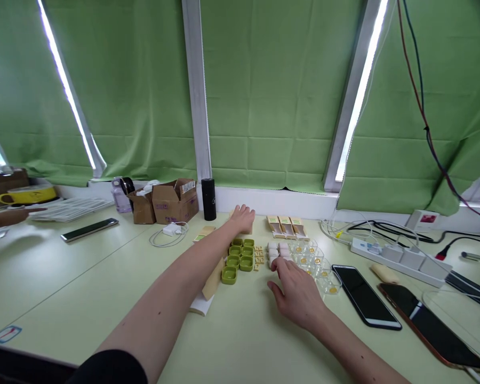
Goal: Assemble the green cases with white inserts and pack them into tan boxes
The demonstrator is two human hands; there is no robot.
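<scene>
My left hand (244, 217) is stretched far over the table, its fingers curled on what looks like a small beige carton (247, 231), mostly hidden beneath it. Under that wrist stand two rows of small green square cups (246, 263). Tiny yellowish pieces (258, 255) lie right of the cups. My right hand (296, 290) hovers low with thumb and fingers apart, fingertips at a group of pale pink-white blocks (272, 250). Beside its knuckles are clear plastic cups with yellow centres (331, 289). Several beige cartons with windows (288, 228) stand behind. My left forearm partly hides more beige cartons (213, 281).
Two phones (366, 296) (428, 322), a power strip (400, 261) and tangled cables are at right. A black cylinder (208, 199), cardboard boxes (176, 201) and a white charger (172, 229) sit at back left. Another person's hand (12, 217) reaches in from the left edge.
</scene>
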